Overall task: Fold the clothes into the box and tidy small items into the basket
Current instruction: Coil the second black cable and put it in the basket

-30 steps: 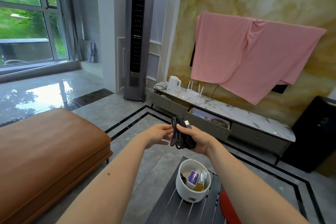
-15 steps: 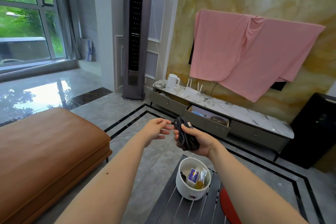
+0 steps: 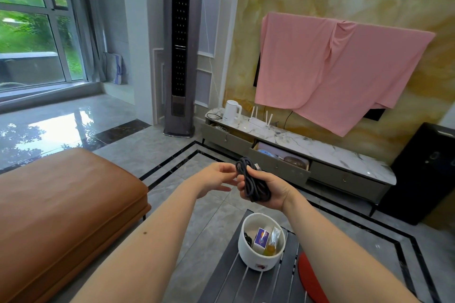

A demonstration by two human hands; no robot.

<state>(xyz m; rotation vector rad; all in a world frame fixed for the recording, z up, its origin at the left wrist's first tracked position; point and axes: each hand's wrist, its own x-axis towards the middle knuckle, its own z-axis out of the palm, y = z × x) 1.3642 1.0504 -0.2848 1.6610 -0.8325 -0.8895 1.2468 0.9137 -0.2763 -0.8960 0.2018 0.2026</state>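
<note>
My right hand (image 3: pixel 269 188) grips a coiled dark grey cable (image 3: pixel 252 183), held in the air above the basket, with its plug end sticking out at the top. My left hand (image 3: pixel 215 177) is just left of the coil, fingers loosely curled, fingertips at the coil's upper loop. The white round basket (image 3: pixel 256 259) stands below on a dark slatted table (image 3: pixel 236 283). It holds a small blue box (image 3: pixel 261 237), a clear sachet (image 3: pixel 273 241) and a dark item at its left side. A large pink cloth (image 3: pixel 332 74) hangs over the wall-mounted TV.
A brown leather ottoman (image 3: pixel 61 204) fills the left. A red round thing (image 3: pixel 310 278) lies on the table right of the basket. Beyond stand a marble-topped TV cabinet (image 3: pixel 332 152) with an open drawer, a tall air conditioner (image 3: pixel 182 49) and a black cabinet (image 3: pixel 423 174).
My left hand let go of the coil, drew slightly away, and its fingertips are back at the upper loop. My right hand keeps gripping the cable and has tilted it a little.
</note>
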